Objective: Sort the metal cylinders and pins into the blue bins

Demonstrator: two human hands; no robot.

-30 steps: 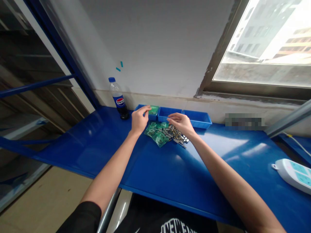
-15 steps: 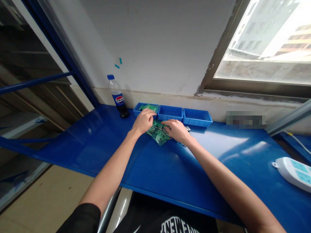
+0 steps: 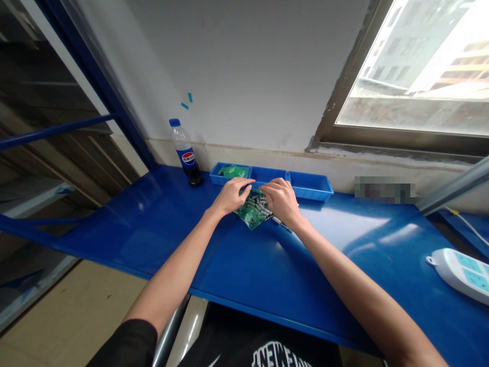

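My left hand (image 3: 232, 197) hovers over a small pile near the bins, thumb and forefinger apart with a gap between them and nothing visible in it. Beside it, my right hand (image 3: 281, 200) has its fingers curled together above the pile's right side; whatever they hold, if anything, is hidden. Between the hands lie several small grey cylindrical parts with dark ends (image 3: 262, 205). Under and in front of them is a shiny green sheet or bag (image 3: 250, 218), its exact kind unclear. Both hands partly cover the pile.
Three blue bins stand along the wall: a left bin (image 3: 216, 178) with green material inside, a middle bin (image 3: 267, 172) and a right bin (image 3: 313, 193). A cola bottle (image 3: 188, 158) stands at the left. On the right lies a white power strip (image 3: 458, 270) on the blue table (image 3: 244, 275).
My left hand has moved slightly right and down, away from the left bin. My right fingers have curled in. More grey cylindrical parts now show where green material covered the pile.
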